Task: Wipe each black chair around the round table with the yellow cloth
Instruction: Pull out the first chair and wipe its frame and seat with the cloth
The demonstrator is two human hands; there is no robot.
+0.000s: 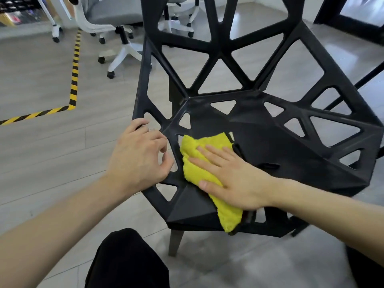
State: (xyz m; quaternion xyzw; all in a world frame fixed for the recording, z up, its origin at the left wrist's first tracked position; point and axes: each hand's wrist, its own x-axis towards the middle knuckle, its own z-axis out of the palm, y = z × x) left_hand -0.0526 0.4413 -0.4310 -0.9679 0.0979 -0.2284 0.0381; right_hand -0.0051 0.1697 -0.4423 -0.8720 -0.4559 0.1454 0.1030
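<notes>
The yellow cloth [199, 163] lies under the right hand [232, 175] on the seat of the black chair [280, 142], at lower centre of the frame. Grey plank floor [41, 84] runs behind, with striped hazard tape [74, 80] at left and white office chairs [116, 21] at upper left. The right hand presses the cloth with fingers flat and spread. The left hand [139, 156] curls round the chair's left rim.
</notes>
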